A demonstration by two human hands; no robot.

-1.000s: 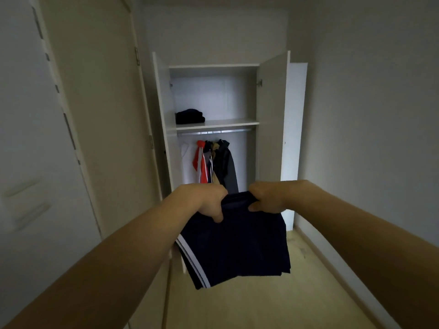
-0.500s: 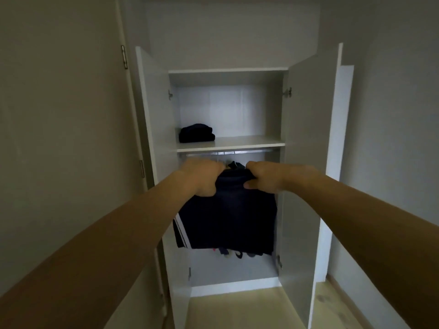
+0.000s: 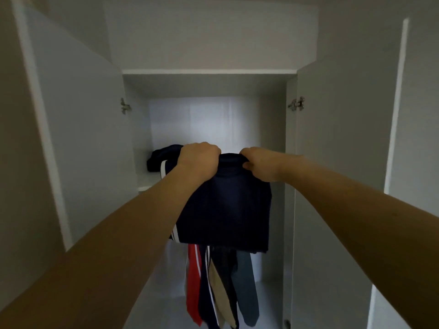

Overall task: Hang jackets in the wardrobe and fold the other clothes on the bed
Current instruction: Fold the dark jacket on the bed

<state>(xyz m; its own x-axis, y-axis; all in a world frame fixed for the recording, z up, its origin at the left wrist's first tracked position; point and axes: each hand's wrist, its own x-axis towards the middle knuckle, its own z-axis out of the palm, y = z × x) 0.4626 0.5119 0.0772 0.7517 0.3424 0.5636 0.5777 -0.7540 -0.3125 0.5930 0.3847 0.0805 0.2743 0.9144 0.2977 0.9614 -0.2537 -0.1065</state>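
A folded dark navy garment (image 3: 228, 210) with white side stripes hangs from both my hands in front of the open wardrobe (image 3: 209, 72). My left hand (image 3: 197, 160) grips its top edge on the left, and my right hand (image 3: 259, 163) grips the top edge on the right. The garment is raised to the level of the wardrobe shelf (image 3: 146, 184). Another folded dark garment (image 3: 158, 159) lies on that shelf, just behind my left hand. Below, several jackets (image 3: 218, 286) hang in red, navy, beige and grey-blue.
The wardrobe's left door (image 3: 78, 138) and right door (image 3: 337, 162) stand open on either side of my arms. Metal hinges (image 3: 297, 104) show on the inner walls. A pale wall rises above the wardrobe.
I have come much closer to the wardrobe. Both hands lifted the folded navy garment from below the rail up to shelf height, still gripping its top edge.
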